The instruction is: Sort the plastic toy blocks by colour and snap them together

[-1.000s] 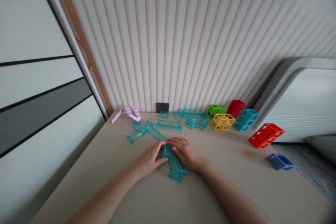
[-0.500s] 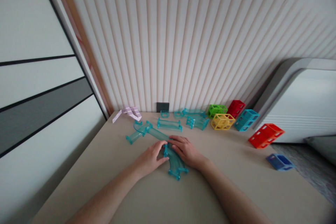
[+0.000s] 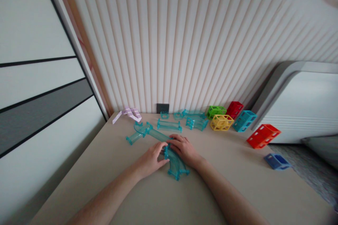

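At the left, purple strips lie near the wall, and in front of them is a short track. A straight track runs from there toward the hands; its near end is hidden behind fingers, so I cannot tell if it is joined to anything.

The left hand holds the upper end of the curved track, with this end between its thumb and forefinger. The curved track lies on the table, in front of the person. The right hand rests over its upper right side, fingers close together; whether they grip or only press, I cannot tell.

In my judgement, the left pinch should be firm but light, as the plastic looks thin. The right palm could steady the bend, so that the piece does not turn. It would be better to check that both ends are level before pressing. Farther right, the red block stands well apart from this work.
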